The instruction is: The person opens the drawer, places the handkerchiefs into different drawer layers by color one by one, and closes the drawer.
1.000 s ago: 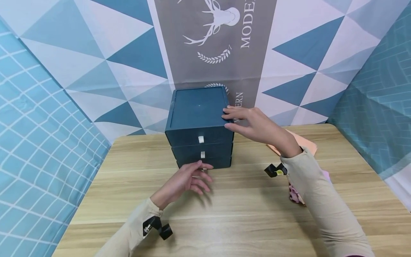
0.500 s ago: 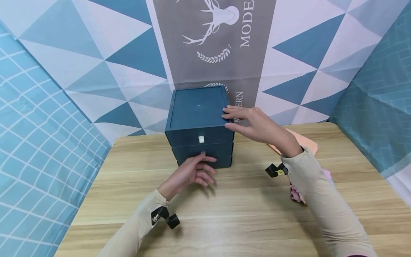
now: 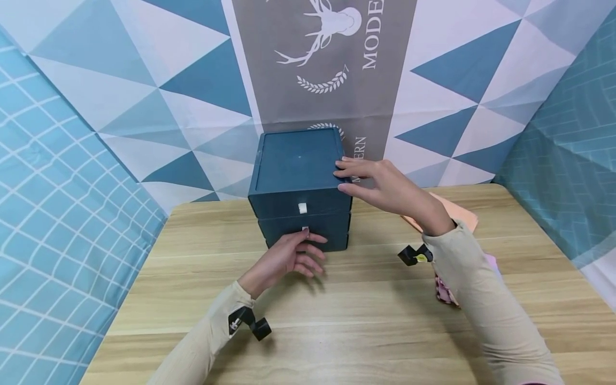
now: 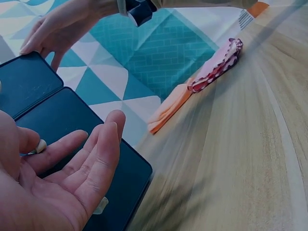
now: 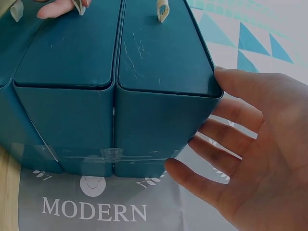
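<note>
A dark blue three-drawer box (image 3: pixel 298 160) stands against the back wall, its drawers closed in the head view. My left hand (image 3: pixel 284 259) reaches its front and pinches the white pull tab (image 4: pixel 40 146) of the middle drawer between thumb and index finger. The other left fingers stay loosely extended. Another white tab (image 3: pixel 302 208) shows on the top drawer. The lowest drawer's tab (image 4: pixel 101 206) is behind the left fingers in the left wrist view. My right hand (image 3: pixel 380 184) rests on the box's upper right edge, thumb at the front corner (image 5: pixel 217 86), fingers spread along the side.
Right of the box, partly behind the right arm, lie an orange folded cloth (image 3: pixel 459 214) and a pink cloth with a checkered edge (image 4: pixel 216 67). The wooden table (image 3: pixel 366 331) spreads out in front. Patterned sheets (image 3: pixel 192 69) hang behind and at both sides.
My left hand has moved up and slightly right, from near the lowest drawer to the middle drawer's tab, which it now pinches. The right hand has stayed on the box.
</note>
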{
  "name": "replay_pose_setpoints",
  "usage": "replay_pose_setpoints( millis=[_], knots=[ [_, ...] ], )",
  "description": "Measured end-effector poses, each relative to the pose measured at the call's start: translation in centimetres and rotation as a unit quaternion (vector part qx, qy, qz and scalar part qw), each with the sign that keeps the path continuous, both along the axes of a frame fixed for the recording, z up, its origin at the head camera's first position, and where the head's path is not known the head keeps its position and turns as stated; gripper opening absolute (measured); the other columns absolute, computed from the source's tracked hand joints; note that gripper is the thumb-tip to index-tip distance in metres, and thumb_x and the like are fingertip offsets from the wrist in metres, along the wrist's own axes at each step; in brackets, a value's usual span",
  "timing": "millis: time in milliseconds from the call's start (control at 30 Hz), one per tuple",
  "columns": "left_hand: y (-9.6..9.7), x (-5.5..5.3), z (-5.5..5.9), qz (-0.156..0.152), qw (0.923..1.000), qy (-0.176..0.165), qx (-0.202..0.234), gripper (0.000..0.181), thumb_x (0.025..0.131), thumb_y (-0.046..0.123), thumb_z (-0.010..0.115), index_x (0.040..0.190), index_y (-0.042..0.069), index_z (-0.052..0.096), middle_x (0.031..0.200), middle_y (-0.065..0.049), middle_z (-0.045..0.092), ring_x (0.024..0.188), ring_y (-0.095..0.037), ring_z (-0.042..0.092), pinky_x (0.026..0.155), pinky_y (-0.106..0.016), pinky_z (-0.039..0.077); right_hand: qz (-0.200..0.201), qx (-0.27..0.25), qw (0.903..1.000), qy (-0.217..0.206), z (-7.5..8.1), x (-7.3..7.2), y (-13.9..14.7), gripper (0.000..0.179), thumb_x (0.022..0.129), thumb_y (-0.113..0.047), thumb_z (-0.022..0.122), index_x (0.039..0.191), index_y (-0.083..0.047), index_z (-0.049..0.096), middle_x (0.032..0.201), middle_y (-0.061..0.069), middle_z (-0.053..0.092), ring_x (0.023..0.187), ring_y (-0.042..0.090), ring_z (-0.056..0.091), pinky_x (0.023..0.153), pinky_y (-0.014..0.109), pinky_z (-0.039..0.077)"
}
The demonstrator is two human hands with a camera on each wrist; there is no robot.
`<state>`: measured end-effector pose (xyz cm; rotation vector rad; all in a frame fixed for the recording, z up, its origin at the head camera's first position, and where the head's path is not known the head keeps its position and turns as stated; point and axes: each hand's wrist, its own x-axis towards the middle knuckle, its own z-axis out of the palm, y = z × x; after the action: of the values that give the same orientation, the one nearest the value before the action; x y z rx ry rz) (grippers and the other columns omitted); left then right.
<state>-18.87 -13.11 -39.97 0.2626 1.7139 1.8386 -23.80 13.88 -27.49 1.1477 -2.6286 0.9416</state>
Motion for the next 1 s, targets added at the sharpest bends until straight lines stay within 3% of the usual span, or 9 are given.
replay_pose_setpoints(
  millis=[367,667,1000],
  knots=[
    [-0.1,0.7,0.0,0.005,0.9999,-0.001,-0.01,0.055,0.109,0.043,0.033,0.139,0.002,0.053,0.121,-0.029,0.063,0.084,-0.024,0.074,0.073,-0.038,0.061,-0.001,0.001,1.0,-0.005,0.1,0.1,-0.1,0.041,0.1,-0.036,0.062,0.135,-0.015,0.063,0.151,0.002,0.047,0.145,0.016,0.034,0.113,0.048,0.037],
    [-0.2,2.5,0.0,-0.007,0.9998,0.003,-0.018,0.057,0.108,0.046,0.033,0.138,0.002,0.054,0.118,-0.028,0.064,0.086,-0.027,0.074,0.075,-0.043,0.061,-0.005,0.004,1.0,-0.002,0.0,0.0,-0.1,0.041,0.1,-0.037,0.061,0.135,-0.016,0.064,0.151,0.0,0.048,0.145,0.015,0.034,0.113,0.047,0.037],
    [0.0,4.4,-0.2,-0.019,0.9997,-0.016,-0.004,0.059,0.108,0.047,0.033,0.136,0.0,0.056,0.116,-0.029,0.064,0.085,-0.027,0.074,0.077,-0.048,0.06,0.0,0.0,1.0,0.006,0.0,-0.1,0.0,0.04,0.1,-0.035,0.062,0.134,-0.015,0.064,0.149,0.001,0.05,0.145,0.017,0.036,0.111,0.047,0.039]
  ],
)
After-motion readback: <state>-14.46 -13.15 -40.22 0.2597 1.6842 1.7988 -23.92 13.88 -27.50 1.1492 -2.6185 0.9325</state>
